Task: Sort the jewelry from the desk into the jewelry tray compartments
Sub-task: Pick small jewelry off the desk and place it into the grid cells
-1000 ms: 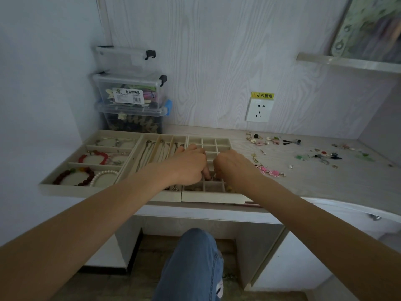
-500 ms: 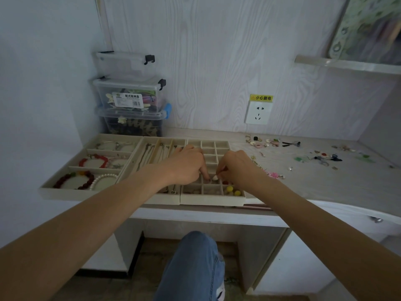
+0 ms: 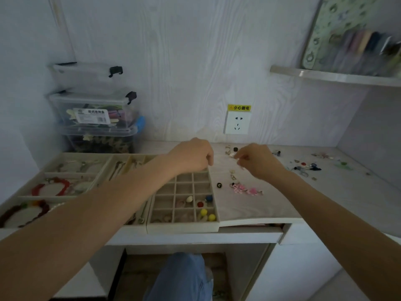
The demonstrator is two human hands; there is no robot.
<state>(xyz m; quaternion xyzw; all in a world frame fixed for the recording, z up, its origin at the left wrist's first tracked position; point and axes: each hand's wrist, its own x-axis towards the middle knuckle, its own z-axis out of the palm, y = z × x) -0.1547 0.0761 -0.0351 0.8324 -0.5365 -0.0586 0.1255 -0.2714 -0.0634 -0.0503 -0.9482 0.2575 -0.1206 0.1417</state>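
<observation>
Three beige jewelry trays sit side by side at the desk's left front. The grid tray (image 3: 184, 227) holds small earrings and coloured beads in its near cells. My left hand (image 3: 193, 155) hovers over the grid tray's far cells, its fingers curled down with nothing seen in them. My right hand (image 3: 257, 162) is over the desk to the right of the tray. Its curled fingertips are at a small pale piece (image 3: 232, 155) in the back cluster; I cannot tell if they pinch it. A pink flower piece (image 3: 247, 190) and a black ring (image 3: 219, 185) lie loose nearby.
The bracelet tray (image 3: 32, 195) and necklace tray (image 3: 121, 168) lie left of the grid. More loose jewelry (image 3: 306, 167) is scattered to the right. Stacked clear boxes (image 3: 95, 114) stand at the back left, a wall socket (image 3: 237, 124) behind, a shelf (image 3: 334, 76) above right.
Both hands have lifted from the grid tray's near cells. The left moved toward the tray's far end, the right swung right and back to the loose pieces. The view tilted upward.
</observation>
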